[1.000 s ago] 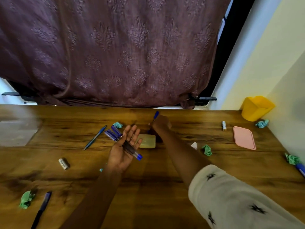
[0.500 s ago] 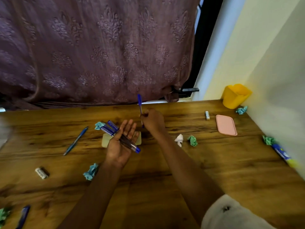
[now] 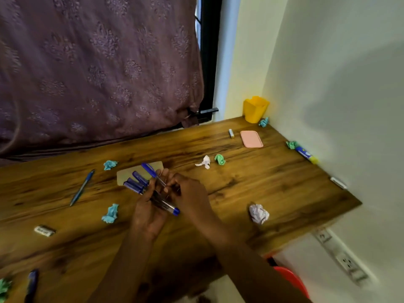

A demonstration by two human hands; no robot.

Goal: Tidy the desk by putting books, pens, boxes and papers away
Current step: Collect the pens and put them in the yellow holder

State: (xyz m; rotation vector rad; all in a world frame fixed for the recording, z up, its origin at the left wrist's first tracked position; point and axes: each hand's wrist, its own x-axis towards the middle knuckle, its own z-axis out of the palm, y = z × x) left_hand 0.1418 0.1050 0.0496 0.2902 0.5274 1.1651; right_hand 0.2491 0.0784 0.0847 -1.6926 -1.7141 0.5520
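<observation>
My left hand (image 3: 147, 212) is closed around a bundle of blue-capped pens (image 3: 140, 184) above the middle of the wooden desk (image 3: 251, 189). My right hand (image 3: 189, 194) meets it from the right, its fingers pinching one more blue pen (image 3: 153, 173) laid against the bundle. A loose blue pen (image 3: 82, 187) lies on the desk to the left. Another dark blue pen (image 3: 32, 284) sits at the near left edge. A yellow cup (image 3: 255, 109) stands in the far right corner.
Crumpled papers lie scattered: teal (image 3: 110, 213), teal (image 3: 110, 164), white (image 3: 205, 162), green (image 3: 220, 159), pale lilac (image 3: 258, 213). A pink lid (image 3: 251, 139), a beige card (image 3: 126, 174), a glue stick (image 3: 306, 154), a white eraser (image 3: 44, 230) and a small battery (image 3: 231, 133) lie around. The wall bounds the right side.
My right hand has brought the single blue pen down from upright at the desk's back to the bundle in my left hand. The view has swung right.
</observation>
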